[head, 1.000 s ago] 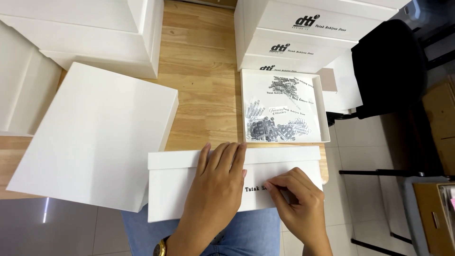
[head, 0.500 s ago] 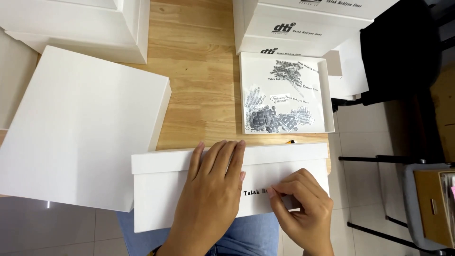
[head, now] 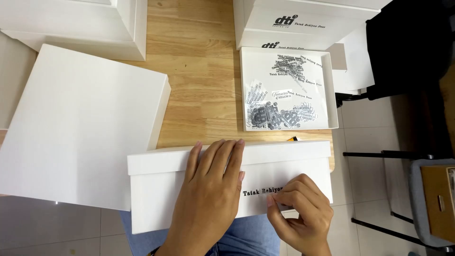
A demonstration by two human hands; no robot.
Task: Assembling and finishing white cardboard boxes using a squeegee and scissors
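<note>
White box (head: pixel 180 189) under flat left hand (head: pixel 208 189); right hand (head: pixel 298 213) pinches sticker (head: pixel 277 194), tray (head: pixel 332 90) behind.

White lidded box (head: pixel 189 189) under both hands, black-lettered clear sticker (head: pixel 263 192) at R fingertips. Open white tray (head: pixel 332 90) of b/w stickers just beyond R hand — stacked white boxes (head: pixel 303 23) behind it. Big flat white lid (head: pixel 80 123) left of L hand.

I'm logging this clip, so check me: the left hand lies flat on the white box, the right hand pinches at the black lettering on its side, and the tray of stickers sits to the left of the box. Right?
Not quite. In the head view the tray of stickers sits beyond the white box, toward the right, not to its left. The left hand does lie flat on it, and the right hand pinches at the black lettering.
</note>
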